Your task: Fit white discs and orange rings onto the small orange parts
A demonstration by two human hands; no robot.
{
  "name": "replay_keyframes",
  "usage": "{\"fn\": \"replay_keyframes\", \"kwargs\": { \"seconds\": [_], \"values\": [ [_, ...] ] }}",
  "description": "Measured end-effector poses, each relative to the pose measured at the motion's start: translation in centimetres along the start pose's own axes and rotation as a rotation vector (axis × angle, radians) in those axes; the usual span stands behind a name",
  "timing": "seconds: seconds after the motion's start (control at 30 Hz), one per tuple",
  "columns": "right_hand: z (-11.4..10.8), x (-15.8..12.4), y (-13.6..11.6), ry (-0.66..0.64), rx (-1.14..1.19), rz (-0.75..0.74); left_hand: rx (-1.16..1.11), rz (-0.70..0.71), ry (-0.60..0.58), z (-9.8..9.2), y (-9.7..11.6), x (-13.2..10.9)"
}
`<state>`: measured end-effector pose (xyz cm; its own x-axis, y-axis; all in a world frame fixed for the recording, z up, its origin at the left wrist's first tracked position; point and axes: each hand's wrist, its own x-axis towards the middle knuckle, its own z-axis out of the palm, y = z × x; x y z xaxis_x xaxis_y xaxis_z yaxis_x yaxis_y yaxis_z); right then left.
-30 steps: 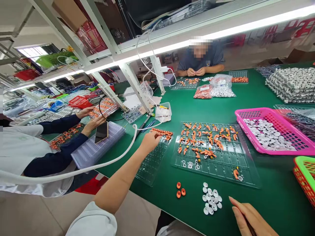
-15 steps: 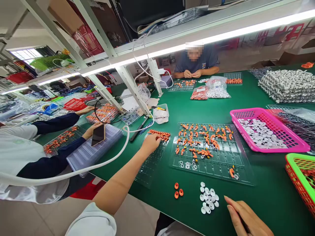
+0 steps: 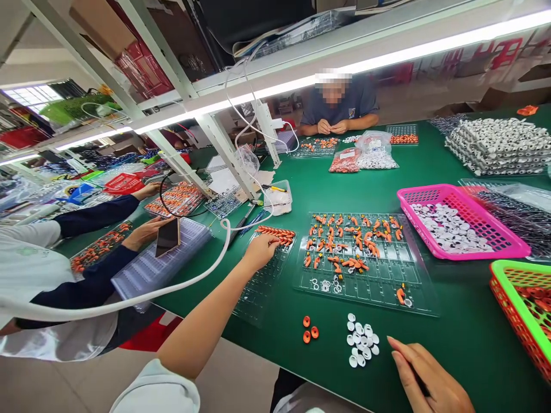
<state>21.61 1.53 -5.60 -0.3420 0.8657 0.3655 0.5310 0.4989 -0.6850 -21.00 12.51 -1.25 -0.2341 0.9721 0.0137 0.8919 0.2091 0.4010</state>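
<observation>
My left hand (image 3: 261, 250) reaches out over a narrow clear tray (image 3: 260, 289) whose far end holds rows of small orange parts (image 3: 275, 234). Its fingertips are pinched at the edge of those parts; what lies between them, if anything, is too small to make out. My right hand (image 3: 433, 376) rests at the lower right with thumb and forefinger slightly apart and nothing visible between them. Left of it lies a loose group of white round caps (image 3: 363, 341). Beside that group are three orange cup-shaped pieces (image 3: 306, 336).
A wide clear tray (image 3: 365, 292) holds orange bent parts and white rings. To the right stand a pink basket (image 3: 462, 255) of white discs and a green-rimmed basket (image 3: 516, 267). A white cable (image 3: 193, 287) crosses at left. Co-workers sit at left and across the table (image 3: 310, 183).
The view has shifted slightly, so the scene sits a little further left. My left hand stays at the orange parts, and my right hand keeps nearly the same pose near the white caps.
</observation>
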Motion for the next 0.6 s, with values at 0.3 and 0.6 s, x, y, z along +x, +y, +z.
{"fn": "replay_keyframes", "kwargs": {
  "seconds": [0.3,0.6],
  "values": [
    [-0.2,0.7,-0.7,0.049,0.054,-0.055,-0.113,0.105,0.077,-1.3,3.8,-5.6],
    [-1.4,0.7,-2.3,0.113,0.085,0.155,-0.426,0.566,-0.199,3.9,13.1,-15.9]
  ]
}}
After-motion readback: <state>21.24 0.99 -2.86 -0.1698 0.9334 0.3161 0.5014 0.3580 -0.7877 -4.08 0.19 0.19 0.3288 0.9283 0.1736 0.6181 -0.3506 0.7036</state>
